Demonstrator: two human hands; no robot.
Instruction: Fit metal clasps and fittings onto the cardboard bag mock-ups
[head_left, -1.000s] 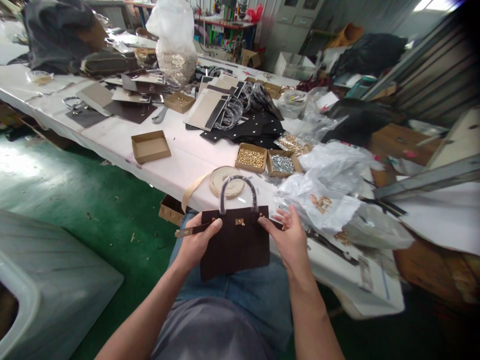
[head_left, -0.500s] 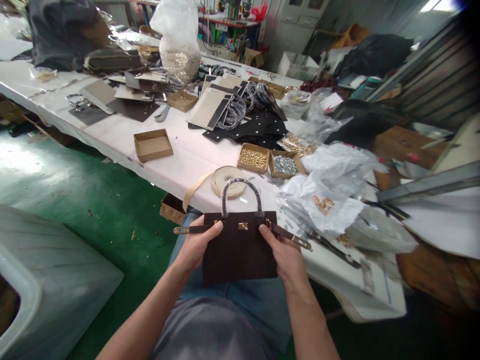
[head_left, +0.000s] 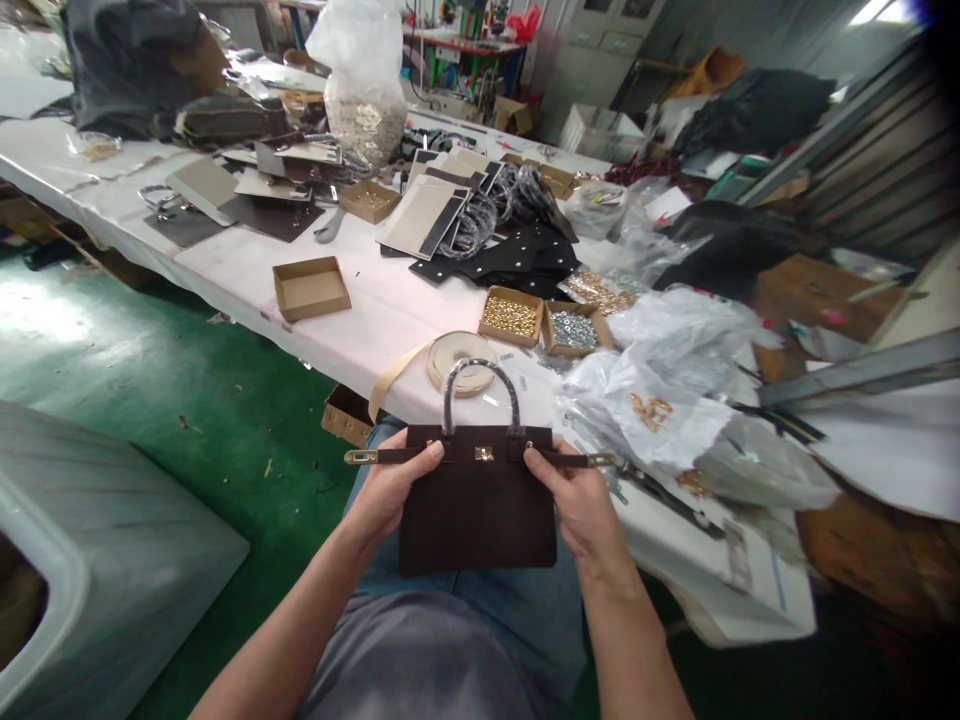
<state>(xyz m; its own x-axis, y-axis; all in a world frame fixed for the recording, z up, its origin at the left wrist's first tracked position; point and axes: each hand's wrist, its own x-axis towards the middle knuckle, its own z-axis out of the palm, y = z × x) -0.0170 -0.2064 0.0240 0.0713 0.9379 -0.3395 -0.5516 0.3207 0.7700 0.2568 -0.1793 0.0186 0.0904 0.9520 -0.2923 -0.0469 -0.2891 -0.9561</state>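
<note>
A dark brown handbag panel (head_left: 478,515) is held upright over my lap, between both hands. Its arched handle (head_left: 448,392) is wrapped in clear plastic, and a gold turn-lock (head_left: 484,454) sits at its top middle. My left hand (head_left: 397,485) is closed on the upper left edge, thumb on the front by the handle's base. My right hand (head_left: 577,495) grips the upper right edge the same way. A narrow strap with a metal end plate (head_left: 361,457) sticks out past the left hand; another strap end (head_left: 600,460) sticks out past the right. The fingers behind the panel are hidden.
Beyond the panel on the white table (head_left: 382,330) lie a roll of beige tape (head_left: 442,365), a box of gold parts (head_left: 510,316), a box of silver parts (head_left: 574,330) and a cardboard box (head_left: 311,288). Plastic bags (head_left: 660,350) cover the right. A large bin (head_left: 127,540) stands left.
The right strap has swung up from slanting downward to nearly level. The panel has turned slightly to face me more squarely, still in both hands. The view has shifted a little.
</note>
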